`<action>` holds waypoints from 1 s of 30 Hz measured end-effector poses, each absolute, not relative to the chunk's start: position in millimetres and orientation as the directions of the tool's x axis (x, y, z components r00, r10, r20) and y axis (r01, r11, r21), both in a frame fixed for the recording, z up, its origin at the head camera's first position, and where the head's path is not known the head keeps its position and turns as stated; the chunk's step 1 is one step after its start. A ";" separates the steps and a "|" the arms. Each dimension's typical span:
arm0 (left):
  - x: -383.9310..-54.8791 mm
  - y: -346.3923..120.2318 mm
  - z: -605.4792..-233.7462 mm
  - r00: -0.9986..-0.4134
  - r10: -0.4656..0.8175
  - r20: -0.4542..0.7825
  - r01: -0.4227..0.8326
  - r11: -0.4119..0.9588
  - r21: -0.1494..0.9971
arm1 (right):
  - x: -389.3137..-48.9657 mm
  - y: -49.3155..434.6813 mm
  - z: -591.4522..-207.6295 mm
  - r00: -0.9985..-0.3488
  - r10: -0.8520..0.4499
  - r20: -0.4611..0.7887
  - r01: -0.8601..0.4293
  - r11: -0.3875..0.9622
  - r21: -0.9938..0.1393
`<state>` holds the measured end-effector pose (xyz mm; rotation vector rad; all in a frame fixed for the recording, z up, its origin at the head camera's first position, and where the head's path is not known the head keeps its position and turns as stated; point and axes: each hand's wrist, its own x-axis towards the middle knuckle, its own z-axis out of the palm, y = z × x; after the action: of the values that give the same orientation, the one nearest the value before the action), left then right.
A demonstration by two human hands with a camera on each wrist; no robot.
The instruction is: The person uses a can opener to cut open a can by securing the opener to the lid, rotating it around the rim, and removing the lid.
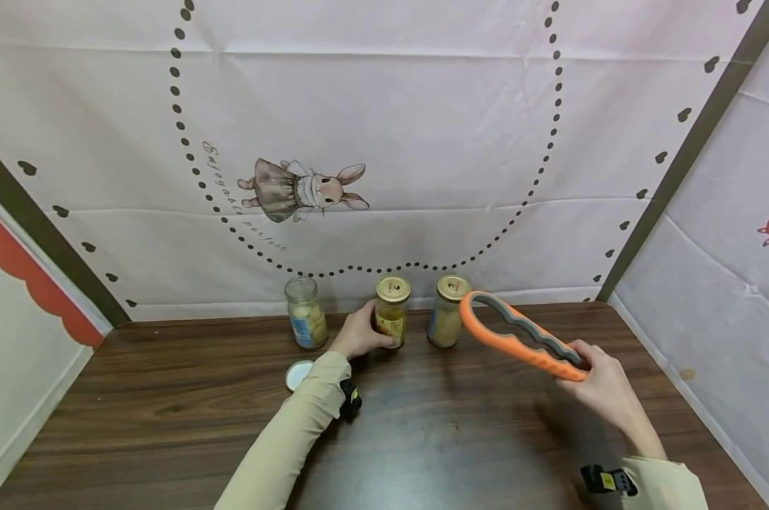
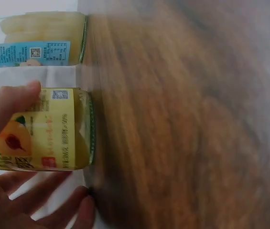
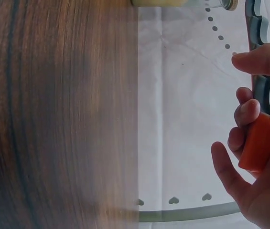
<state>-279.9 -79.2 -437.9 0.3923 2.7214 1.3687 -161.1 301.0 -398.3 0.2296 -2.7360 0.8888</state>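
My left hand (image 1: pixel 361 334) grips a glass jar (image 1: pixel 392 322) with a gold lid and a yellow fruit label, which stands upright. In the left wrist view its thumb lies across the label (image 2: pixel 53 129), and the other fingers reach behind and below the glass. My right hand (image 1: pixel 604 379) holds one end of an orange jar opener (image 1: pixel 512 345) with a wavy grey inner edge. The opener's looped far end is raised beside a second gold-lidded jar (image 1: pixel 446 322) of pale fruit. Farther left stands a lidless jar (image 1: pixel 307 322) with a blue label and pale pieces inside.
A loose round lid (image 1: pixel 298 375) lies on the brown wood-grain table (image 1: pixel 167 418), close to my left forearm. Behind the jars hangs a white cloth (image 1: pixel 422 142) printed with a rabbit, and more printed cloth (image 1: pixel 735 283) borders the right side.
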 end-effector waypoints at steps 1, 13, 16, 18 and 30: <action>-280.6 -78.3 -438.5 -0.964 0.262 0.048 0.194 0.566 0.801 | -161.4 301.2 -398.5 -0.956 -0.070 0.285 -0.224 0.801 -0.556; -278.9 -78.6 -442.9 -0.967 0.237 0.096 0.200 0.466 0.862 | -162.6 302.6 -399.2 -0.963 -0.045 0.267 -0.196 0.796 -0.572; -276.6 -81.4 -445.2 -0.969 0.213 0.125 0.215 0.479 0.851 | -163.3 303.6 -398.8 -0.960 -0.031 0.277 -0.192 0.796 -0.575; -275.1 -83.3 -446.9 -0.970 0.200 0.139 0.221 0.480 0.849 | -163.9 304.2 -398.7 -0.954 -0.025 0.299 -0.200 0.796 -0.571; -259.1 -91.4 -442.4 -0.967 0.210 0.146 0.232 0.479 0.847 | -169.3 302.8 -389.7 -0.938 -0.006 0.348 -0.220 0.785 -0.579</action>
<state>-259.1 -91.4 -442.4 0.4067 2.7196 1.5632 -169.3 302.8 -389.7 0.1727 -2.6484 0.9178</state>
